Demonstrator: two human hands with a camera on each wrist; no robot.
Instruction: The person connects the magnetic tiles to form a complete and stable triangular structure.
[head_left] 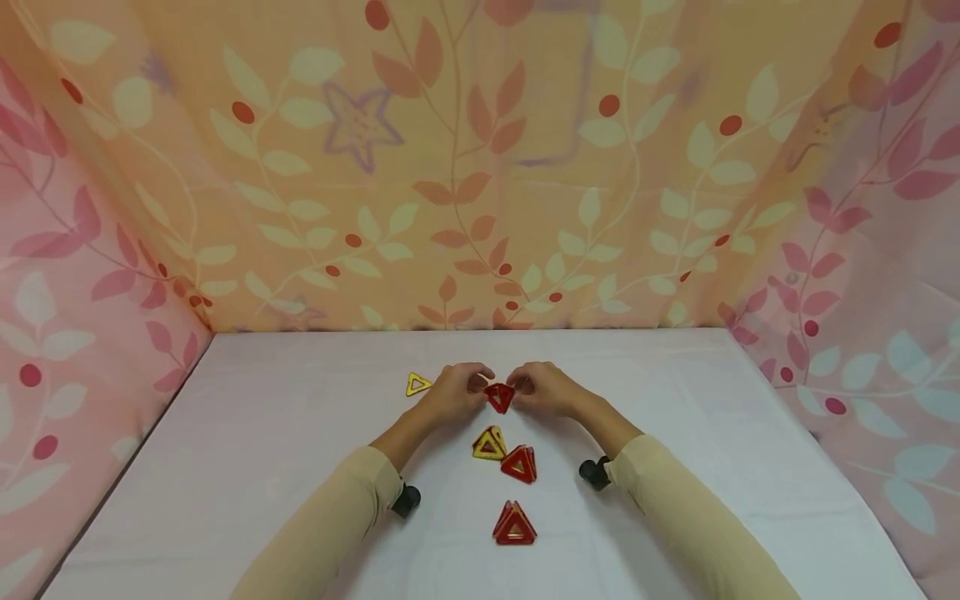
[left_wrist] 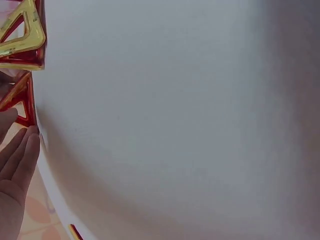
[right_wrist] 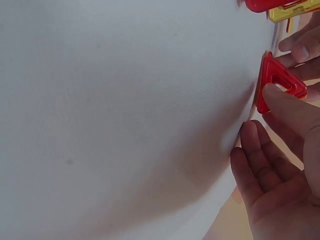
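Both hands meet at a small red construction of triangular magnetic tiles [head_left: 499, 397] near the far middle of the table. My right hand [head_left: 549, 390] pinches one side; in the right wrist view its thumb [right_wrist: 287, 105] lies across the red face with a finger behind. From the other side my left hand [head_left: 457, 393] grips it, thumb and fingertips at the tile edges in the left wrist view. Just nearer stand a yellow-and-red tile pyramid [head_left: 489, 444] and a red pyramid [head_left: 519, 464], close side by side. Another red pyramid [head_left: 514, 525] stands nearest the body.
A single yellow triangular tile [head_left: 417, 384] lies flat just left of the left hand. White cloth covers the table [head_left: 300, 417]. Patterned curtains [head_left: 480, 208] rise behind it and along both sides. Dark wrist cameras [head_left: 406, 501] sit below both sleeves.
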